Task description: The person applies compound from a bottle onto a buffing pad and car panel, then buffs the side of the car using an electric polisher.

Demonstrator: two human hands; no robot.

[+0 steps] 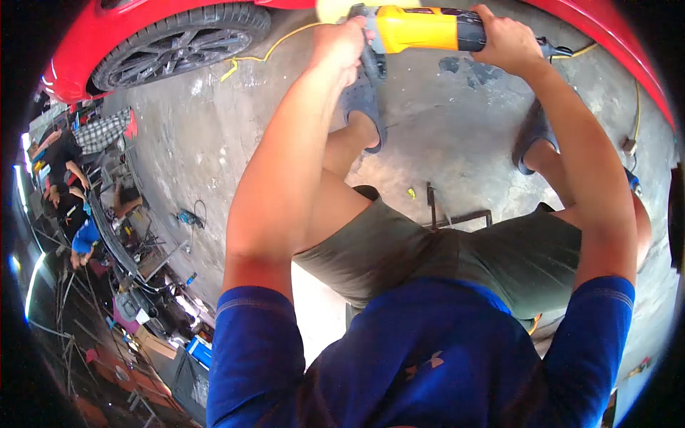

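A yellow-and-black polisher (417,30) lies level across the top of my view, held in both hands. My left hand (338,48) is wrapped around the black handle at its front end. My right hand (506,41) grips the black rear of the body, where the cord comes out. A pale yellow round pad (335,10) shows at the tool's head, close to the red car body (300,3). The frame's top edge cuts off the pad, so I cannot tell whether it touches the paint.
A car wheel (182,48) is at upper left. A yellow cord (275,47) runs over the concrete floor (214,135). A black metal frame (460,217) stands between my legs. Two people (75,196) are at far left among parts and clutter. A small power tool (189,217) lies on the floor.
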